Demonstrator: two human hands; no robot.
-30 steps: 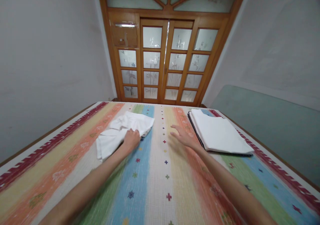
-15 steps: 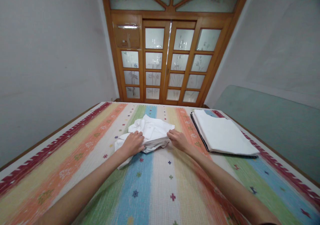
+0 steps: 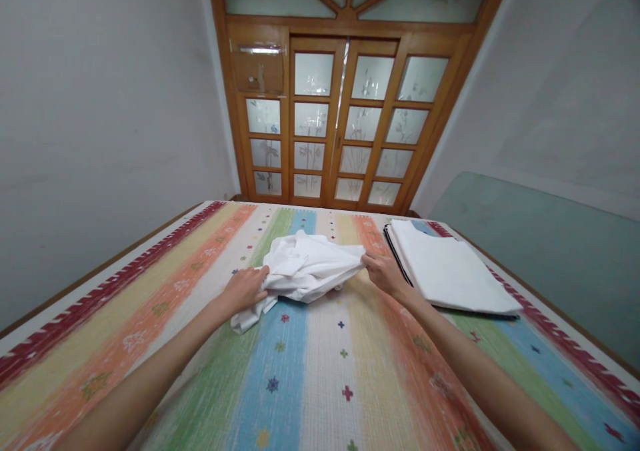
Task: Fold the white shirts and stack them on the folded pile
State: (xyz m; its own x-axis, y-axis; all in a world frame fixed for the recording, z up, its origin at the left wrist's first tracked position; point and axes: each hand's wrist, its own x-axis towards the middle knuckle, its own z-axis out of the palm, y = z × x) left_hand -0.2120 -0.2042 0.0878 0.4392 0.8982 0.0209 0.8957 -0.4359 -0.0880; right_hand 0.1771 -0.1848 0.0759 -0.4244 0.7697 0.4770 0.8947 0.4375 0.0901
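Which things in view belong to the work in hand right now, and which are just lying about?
In use:
- crumpled white cloth
- left hand, touching its left side
- right hand, fingers pinching its right end
- striped cover, underneath

Just around, untouched:
- folded white stack, possibly related
- wooden doors
- pale green panel

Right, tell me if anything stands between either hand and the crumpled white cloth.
Nothing visible does: the left hand touches the crumpled white cloth at its left side, and the right hand pinches its right end.
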